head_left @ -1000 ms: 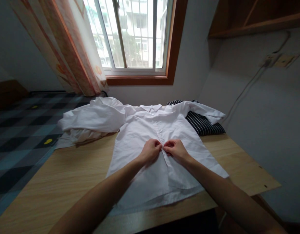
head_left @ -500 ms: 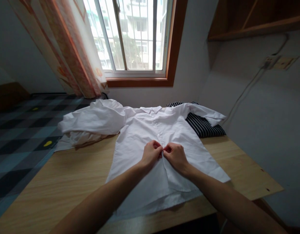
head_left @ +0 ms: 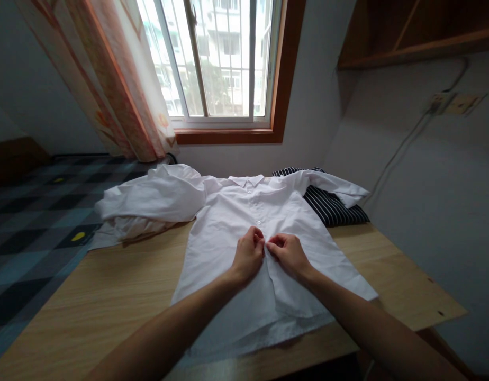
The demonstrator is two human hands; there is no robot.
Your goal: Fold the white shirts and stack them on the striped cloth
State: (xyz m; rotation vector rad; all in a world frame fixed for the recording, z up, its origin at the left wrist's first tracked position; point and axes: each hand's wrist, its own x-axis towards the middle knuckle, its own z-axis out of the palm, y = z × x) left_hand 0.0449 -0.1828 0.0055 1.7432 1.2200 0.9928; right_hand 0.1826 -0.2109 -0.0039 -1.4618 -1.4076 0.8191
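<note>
A white button-up shirt [head_left: 228, 222] lies flat, front up, on a light wooden table [head_left: 109, 296], collar toward the window. My left hand [head_left: 248, 254] and my right hand [head_left: 288, 254] meet at the shirt's front placket, just below a fastened button. Both hands are closed in a pinch on the two edges of the placket. What sits between the fingertips is too small to see. One sleeve lies bunched to the left, the other spreads to the right.
A dark striped garment [head_left: 332, 206] lies under the right sleeve at the table's far right. More white cloth [head_left: 125, 227] is heaped at the far left edge. A checked bed cover [head_left: 34, 222] is on the left, a window and curtain beyond, a wall close on the right.
Both hands have kept pinching the placket and shifted slightly toward me. The view has tilted a little.
</note>
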